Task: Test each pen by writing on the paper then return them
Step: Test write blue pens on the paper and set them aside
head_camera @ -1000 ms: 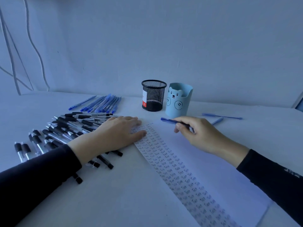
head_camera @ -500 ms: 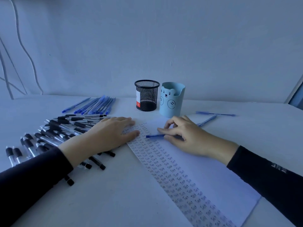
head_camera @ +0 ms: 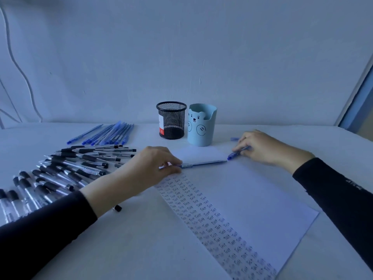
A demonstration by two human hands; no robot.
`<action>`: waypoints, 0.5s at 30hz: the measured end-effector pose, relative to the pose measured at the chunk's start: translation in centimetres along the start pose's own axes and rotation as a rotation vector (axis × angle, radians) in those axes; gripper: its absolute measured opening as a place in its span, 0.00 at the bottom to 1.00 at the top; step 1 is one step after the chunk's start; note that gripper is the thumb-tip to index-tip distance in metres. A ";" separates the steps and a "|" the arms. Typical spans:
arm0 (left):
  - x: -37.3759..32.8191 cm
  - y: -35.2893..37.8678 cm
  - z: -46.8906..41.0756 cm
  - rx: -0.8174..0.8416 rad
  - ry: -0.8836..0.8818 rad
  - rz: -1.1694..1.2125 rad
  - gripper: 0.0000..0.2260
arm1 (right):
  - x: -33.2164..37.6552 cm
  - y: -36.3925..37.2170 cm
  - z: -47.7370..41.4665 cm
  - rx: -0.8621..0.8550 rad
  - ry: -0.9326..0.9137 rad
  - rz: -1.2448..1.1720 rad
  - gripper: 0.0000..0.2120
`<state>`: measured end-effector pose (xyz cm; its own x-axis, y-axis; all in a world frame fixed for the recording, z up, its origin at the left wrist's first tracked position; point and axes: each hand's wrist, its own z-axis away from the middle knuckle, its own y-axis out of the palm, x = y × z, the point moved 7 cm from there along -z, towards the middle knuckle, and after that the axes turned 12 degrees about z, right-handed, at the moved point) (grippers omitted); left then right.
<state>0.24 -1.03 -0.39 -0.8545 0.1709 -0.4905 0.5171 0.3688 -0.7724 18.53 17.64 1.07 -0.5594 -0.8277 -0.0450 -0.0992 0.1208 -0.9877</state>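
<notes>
My sheet of paper (head_camera: 252,199) lies slanted on the white table (head_camera: 121,249), its left strip filled with rows of the handwritten word "Test", the rest plain white. At the sheet's far end my left hand (head_camera: 147,170), in a dark sleeve, pinches one end of a blue pen (head_camera: 201,164) between thumb and forefinger; the pen lies flat across the paper, pointing right. Just beyond the sheet's far right corner my right hand (head_camera: 262,147) is curled round a second blue pen (head_camera: 238,152), whose dark blue end points towards that corner, just off the paper. Behind this hand's fingers the end of a third blue pen (head_camera: 234,139) shows on the table. To my left a heap of clear pens with black grips (head_camera: 60,172) fans over the table, one poking out from under my left forearm, and farther back a row of blue pens (head_camera: 109,134) lies side by side. Beyond the paper a black mesh pot (head_camera: 171,120) and a pale blue bear cup (head_camera: 201,126) stand upright just beside each other, near the white wall (head_camera: 201,47)
</notes>
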 end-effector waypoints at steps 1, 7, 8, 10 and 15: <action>0.0 -0.2 0.0 -0.020 0.026 -0.009 0.09 | -0.1 0.0 0.0 0.005 0.004 -0.009 0.12; -0.4 -3.4 0.0 -0.205 0.154 -0.019 0.08 | 0.2 0.0 0.2 -0.101 0.014 -0.106 0.03; -0.3 -4.9 -0.1 -0.274 0.152 -0.017 0.07 | 0.6 -0.1 0.3 -0.122 0.001 -0.153 0.02; 0.4 -8.0 0.0 -0.417 0.113 -0.055 0.07 | 2.0 -0.4 0.4 -0.179 -0.055 -0.216 0.03; 7.5 -14.3 1.9 -0.622 -0.312 -0.112 0.04 | 6.3 -0.9 0.7 -0.285 -0.195 -0.276 0.06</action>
<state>-13.45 -6.79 6.17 -0.7991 -0.1340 -0.5861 0.2234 0.8388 -0.4964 15.67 11.87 1.60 -0.3167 -0.9348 0.1605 -0.4614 0.0040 -0.8872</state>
